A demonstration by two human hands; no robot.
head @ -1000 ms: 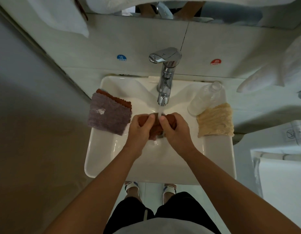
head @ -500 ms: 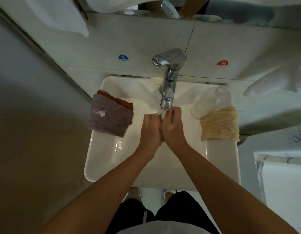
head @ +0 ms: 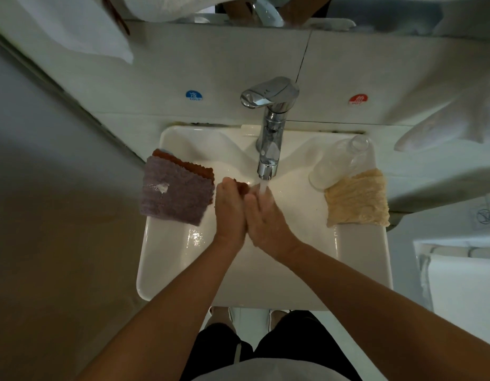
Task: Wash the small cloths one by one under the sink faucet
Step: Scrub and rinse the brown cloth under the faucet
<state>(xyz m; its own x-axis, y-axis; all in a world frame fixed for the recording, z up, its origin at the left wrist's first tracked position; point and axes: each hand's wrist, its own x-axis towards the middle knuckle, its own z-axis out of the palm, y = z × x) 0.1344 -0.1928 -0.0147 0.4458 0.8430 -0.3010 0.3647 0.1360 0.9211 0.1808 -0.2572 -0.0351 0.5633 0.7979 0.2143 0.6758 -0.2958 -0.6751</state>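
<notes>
Cloth stack [head: 174, 191] left of faucet [head: 269, 149], bottle [head: 337, 164] right.

Cloths: four in total. Purple cloth [head: 174, 193] and brown cloth [head: 194, 166] stacked left of the faucet [head: 269, 149]; one brown cloth in hands [head: 243, 187] below it; one cream cloth [head: 358, 198] right. Bottle [head: 337, 163]: one. Hands: two.

hidden: brown cloth [head: 242, 187] mostly covered between left hand [head: 229, 213] and right hand [head: 265, 217] | unclear: finger positions
</notes>
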